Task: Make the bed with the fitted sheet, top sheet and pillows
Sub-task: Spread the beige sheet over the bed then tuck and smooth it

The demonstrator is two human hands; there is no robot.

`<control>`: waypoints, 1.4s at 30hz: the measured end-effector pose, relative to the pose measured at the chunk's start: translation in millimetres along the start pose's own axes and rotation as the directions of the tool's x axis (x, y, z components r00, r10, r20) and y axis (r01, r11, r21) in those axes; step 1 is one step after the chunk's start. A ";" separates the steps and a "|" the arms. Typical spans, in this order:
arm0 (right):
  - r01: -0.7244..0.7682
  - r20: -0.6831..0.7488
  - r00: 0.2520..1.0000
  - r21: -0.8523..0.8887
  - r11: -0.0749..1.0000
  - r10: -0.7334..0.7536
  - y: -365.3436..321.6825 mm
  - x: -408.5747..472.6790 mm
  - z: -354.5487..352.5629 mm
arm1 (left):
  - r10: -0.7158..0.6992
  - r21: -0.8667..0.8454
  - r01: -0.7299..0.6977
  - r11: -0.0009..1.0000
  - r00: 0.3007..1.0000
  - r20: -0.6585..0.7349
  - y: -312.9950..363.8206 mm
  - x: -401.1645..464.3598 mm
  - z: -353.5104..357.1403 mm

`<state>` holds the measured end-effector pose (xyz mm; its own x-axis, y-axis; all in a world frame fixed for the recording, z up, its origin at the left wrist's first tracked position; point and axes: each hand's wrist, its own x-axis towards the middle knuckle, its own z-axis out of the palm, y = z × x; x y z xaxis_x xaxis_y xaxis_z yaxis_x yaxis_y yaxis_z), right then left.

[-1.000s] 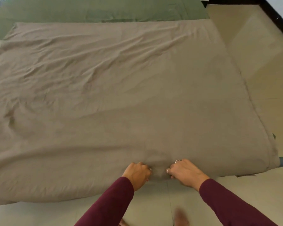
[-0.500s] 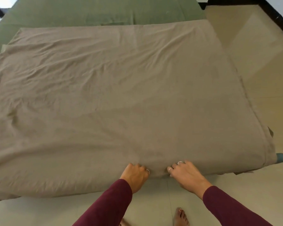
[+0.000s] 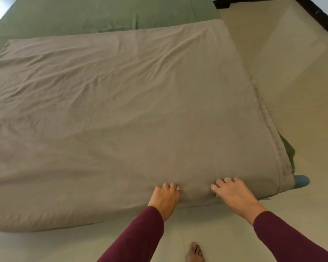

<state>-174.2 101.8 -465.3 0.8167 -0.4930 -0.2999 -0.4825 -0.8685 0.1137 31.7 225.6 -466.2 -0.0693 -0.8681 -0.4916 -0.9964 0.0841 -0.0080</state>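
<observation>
Both hands' grip, seemingly pinching, on top sheet (image 3: 121, 120) near edge.

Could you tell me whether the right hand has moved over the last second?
Yes. The right hand has slid rightward along the sheet's near edge, ending closer to the blue bed leg at the corner.

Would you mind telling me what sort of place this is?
Most likely a bedroom: a low bed with a green fitted sheet, a tan top sheet spread over it, and a tiled floor.
</observation>
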 end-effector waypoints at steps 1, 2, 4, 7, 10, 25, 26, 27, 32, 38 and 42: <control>0.019 -0.037 0.999 0.013 1.000 -0.019 2.4 -1.4 1.7 | -0.009 0.025 0.009 1.000 1.000 0.022 1.8 2.1 0.0; 0.028 -0.056 0.998 0.027 0.999 -0.026 3.2 -4.4 3.1 | 0.013 0.050 -0.014 0.999 1.000 0.018 1.5 4.2 -0.3; 0.045 -0.034 0.998 0.041 0.998 -0.044 2.9 -16.1 10.1 | 0.044 0.099 -0.049 0.994 0.998 0.052 1.9 5.1 -8.1; 0.030 0.023 0.999 0.045 0.999 -0.031 7.5 -42.0 37.1 | 0.078 0.179 -0.092 0.979 0.993 0.087 7.4 9.7 -25.4; -0.130 -0.101 0.986 0.026 0.991 0.132 31.6 -53.9 48.0 | 0.103 0.185 -0.111 0.976 0.993 0.054 20.5 22.5 -36.3; -0.792 0.161 0.491 0.491 0.362 0.856 110.8 -66.7 31.5 | 0.195 0.180 -0.186 0.966 0.980 -0.036 115.3 80.0 -62.6; -0.770 0.157 0.498 0.533 0.351 0.853 110.4 -65.8 32.5 | 0.219 0.182 -0.208 0.961 0.975 -0.040 115.9 80.7 -64.1; -0.750 0.148 0.505 0.564 0.347 0.851 110.2 -65.0 33.5 | 0.245 0.168 -0.235 0.957 0.969 -0.036 116.2 80.5 -64.2; -0.639 0.121 0.420 0.743 0.198 0.900 118.5 -64.9 39.3 | 0.294 0.133 -0.296 0.946 0.955 0.035 115.1 84.3 -61.5; -0.572 -0.013 0.422 0.772 0.278 0.906 127.8 -51.6 26.6 | 0.322 0.085 -0.313 0.946 0.939 -0.120 119.3 94.8 -53.1; -0.564 -0.053 0.400 0.773 0.291 0.915 104.3 -42.5 31.3 | 0.329 0.059 -0.329 0.943 0.885 -0.330 120.8 101.4 -51.3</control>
<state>-269.1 33.8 -470.3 -0.0978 -0.9946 0.0337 -0.8456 0.0652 -0.5297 -98.1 122.7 -472.3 -0.4051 -0.9018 -0.1507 -0.9137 0.3932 0.1030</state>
